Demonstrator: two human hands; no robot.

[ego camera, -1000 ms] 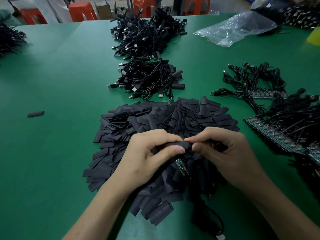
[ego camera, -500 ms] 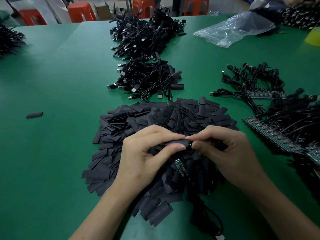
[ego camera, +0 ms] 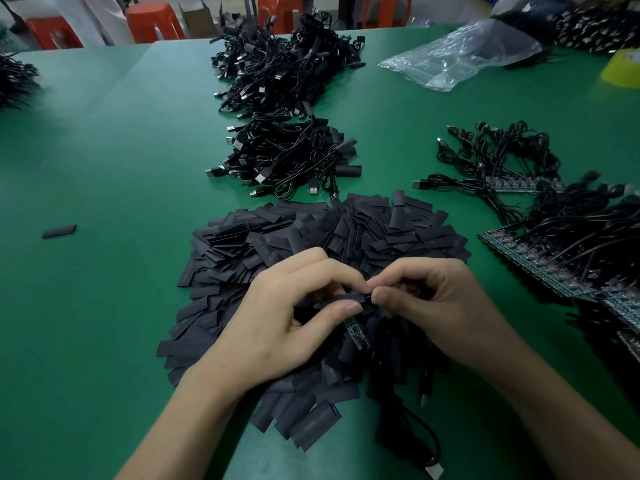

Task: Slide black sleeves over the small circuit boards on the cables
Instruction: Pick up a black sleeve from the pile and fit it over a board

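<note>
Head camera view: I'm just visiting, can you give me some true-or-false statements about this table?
The left hand pinches a black sleeve; the right hand pinches its end. True.
A bare green circuit board shows below the left thumb. True.
The loose sleeves sit in a tray. False: the sleeve pile lies on the green table.
The stools are blue. False: they are orange.
One stray sleeve lies alone, left of the pile. True.
</note>
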